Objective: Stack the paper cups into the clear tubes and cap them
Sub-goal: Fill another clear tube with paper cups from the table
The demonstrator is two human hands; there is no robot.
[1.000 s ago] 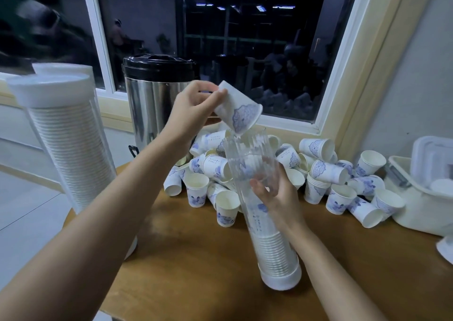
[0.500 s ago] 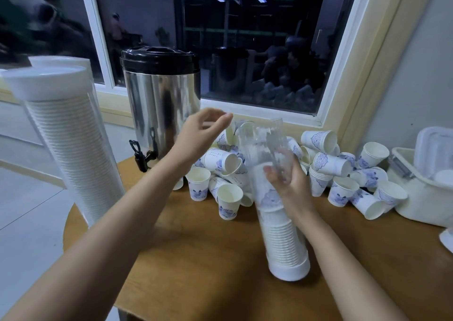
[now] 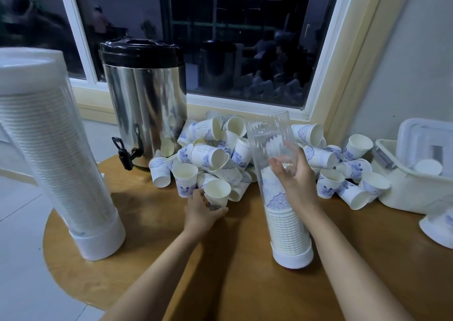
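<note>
Wooden surface (image 3: 171, 259) under a dark window: loose cups (image 3: 213, 154) lie piled along its rear edge. Right hand (image 3: 295, 176) grasps the part-filled tube (image 3: 284, 227), steadying it on its base; left hand (image 3: 199, 211) grips one cup (image 3: 217, 194) at the pile's front, for loading.

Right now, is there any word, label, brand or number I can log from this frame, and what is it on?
Nothing in this frame can be read.
Loose paper cups: short lines of small dark print beside the blue pattern, too small and blurred to read.
Clear tube, metal urn, white bin: no lettering visible.
</note>
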